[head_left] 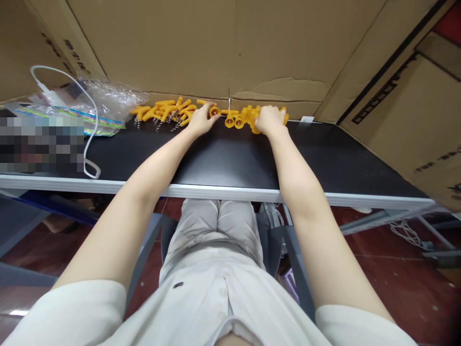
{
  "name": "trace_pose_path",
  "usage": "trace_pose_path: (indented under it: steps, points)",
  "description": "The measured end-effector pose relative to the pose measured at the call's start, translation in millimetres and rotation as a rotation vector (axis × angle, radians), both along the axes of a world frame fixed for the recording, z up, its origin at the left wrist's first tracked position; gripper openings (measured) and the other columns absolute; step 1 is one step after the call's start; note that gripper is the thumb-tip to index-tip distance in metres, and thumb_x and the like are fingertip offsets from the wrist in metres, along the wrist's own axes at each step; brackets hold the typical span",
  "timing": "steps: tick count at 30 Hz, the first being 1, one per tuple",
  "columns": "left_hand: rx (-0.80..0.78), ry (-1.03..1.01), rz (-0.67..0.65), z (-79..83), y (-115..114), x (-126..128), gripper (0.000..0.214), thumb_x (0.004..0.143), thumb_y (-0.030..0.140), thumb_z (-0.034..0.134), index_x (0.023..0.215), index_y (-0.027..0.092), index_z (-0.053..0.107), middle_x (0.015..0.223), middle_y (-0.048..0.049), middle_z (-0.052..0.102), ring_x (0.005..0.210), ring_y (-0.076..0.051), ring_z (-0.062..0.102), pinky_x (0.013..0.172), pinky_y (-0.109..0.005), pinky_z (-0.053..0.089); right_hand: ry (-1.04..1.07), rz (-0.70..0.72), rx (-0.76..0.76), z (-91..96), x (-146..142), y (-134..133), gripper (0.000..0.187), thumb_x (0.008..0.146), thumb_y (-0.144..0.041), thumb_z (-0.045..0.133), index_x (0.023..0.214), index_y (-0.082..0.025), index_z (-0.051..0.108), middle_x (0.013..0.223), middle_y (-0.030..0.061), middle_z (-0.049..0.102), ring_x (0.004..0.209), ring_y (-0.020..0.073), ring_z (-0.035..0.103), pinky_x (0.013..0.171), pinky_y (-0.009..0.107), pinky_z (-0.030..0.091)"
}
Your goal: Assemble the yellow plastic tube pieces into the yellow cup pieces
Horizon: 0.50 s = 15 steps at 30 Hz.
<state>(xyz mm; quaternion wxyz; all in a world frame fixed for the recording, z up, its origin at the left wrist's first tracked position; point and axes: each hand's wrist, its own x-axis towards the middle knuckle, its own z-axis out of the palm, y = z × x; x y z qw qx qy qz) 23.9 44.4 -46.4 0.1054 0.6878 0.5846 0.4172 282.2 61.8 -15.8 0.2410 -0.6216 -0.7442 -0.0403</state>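
Note:
At the back of the black table, my left hand (202, 120) is closed with thumb and fingers around a yellow cup-shaped piece (215, 111), its hollow end facing me. Left of it lies a pile of yellow corkscrew handles (167, 110) with bare metal spirals (157, 126). Two more yellow cup-shaped pieces (234, 123) rest between my hands, hollow ends toward me. My right hand (271, 119) is curled over a cluster of yellow pieces (248, 114); its fingertips are hidden, so what exactly it grips does not show.
Cardboard walls (230, 48) stand behind and beside the black table (223, 158). Left are clear plastic bags (104, 98) and a white cable (95, 110). A small white label (307, 119) lies by the back wall at right. The table has a silver front edge (223, 192).

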Motion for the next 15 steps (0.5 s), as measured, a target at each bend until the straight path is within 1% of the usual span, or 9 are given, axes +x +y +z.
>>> trace_pose_path:
  steps: [1, 3, 5, 7, 11, 15]
  points:
    - [-0.013, 0.017, 0.004, -0.1, 4, -2, 0.052, 0.1, 0.03, 0.082, 0.149, 0.02, 0.07, 0.138, -0.0156, 0.079, 0.146, -0.04, 0.067, 0.133, -0.052, 0.043, -0.033, -0.002, -0.03, -1.0, 0, 0, 0.034, 0.1, -0.033, 0.078, 0.128, -0.014, 0.078, 0.133, 0.0238, 0.077, 0.14, 0.0484, 0.063, 0.124, 0.079, 0.039]
    - [-0.051, 0.039, 0.005, 0.7, 13, -4, 0.055, 0.099, 0.028, 0.081, 0.152, 0.02, 0.068, 0.148, -0.0164, 0.076, 0.151, -0.04, 0.063, 0.134, -0.051, 0.043, -0.076, -0.006, -0.064, -0.8, -2, -3, 0.032, 0.099, -0.027, 0.078, 0.127, -0.012, 0.079, 0.132, 0.0235, 0.077, 0.137, 0.0474, 0.066, 0.123, 0.076, 0.043]
    - [-0.098, 0.055, 0.004, 3.4, 22, -3, 0.057, 0.099, 0.023, 0.079, 0.155, 0.018, 0.067, 0.154, -0.0179, 0.073, 0.153, -0.04, 0.063, 0.133, -0.049, 0.044, -0.1, -0.024, -0.071, 1.8, -7, -10, 0.029, 0.101, -0.021, 0.074, 0.127, -0.01, 0.079, 0.135, 0.0238, 0.077, 0.137, 0.0466, 0.068, 0.123, 0.072, 0.046]
    - [-0.143, 0.083, 0.007, 8.3, 28, 3, 0.058, 0.101, 0.018, 0.074, 0.158, 0.016, 0.066, 0.157, -0.0189, 0.072, 0.153, -0.038, 0.063, 0.133, -0.048, 0.045, -0.111, -0.043, -0.074, 5.6, -11, -19, 0.031, 0.1, -0.017, 0.073, 0.129, -0.01, 0.079, 0.139, 0.0241, 0.075, 0.139, 0.0465, 0.068, 0.122, 0.068, 0.049]
    - [-0.244, 0.2, 0.016, 21.7, 26, 23, 0.061, 0.108, 0.017, 0.065, 0.168, 0.013, 0.059, 0.164, -0.0185, 0.068, 0.155, -0.033, 0.063, 0.132, -0.04, 0.045, -0.127, -0.044, -0.108, 13.6, -15, -33, 0.033, 0.1, -0.013, 0.071, 0.132, -0.011, 0.078, 0.142, 0.0233, 0.075, 0.14, 0.0458, 0.069, 0.118, 0.063, 0.054]
    - [-0.365, 0.324, -0.024, 29.4, 21, 41, 0.071, 0.108, 0.013, 0.057, 0.178, 0.008, 0.046, 0.175, -0.0199, 0.057, 0.162, -0.03, 0.056, 0.133, -0.031, 0.041, -0.167, -0.081, -0.154, 19.2, -17, -43, 0.041, 0.1, -0.005, 0.064, 0.139, -0.009, 0.076, 0.145, 0.0235, 0.075, 0.14, 0.0428, 0.071, 0.117, 0.057, 0.056]
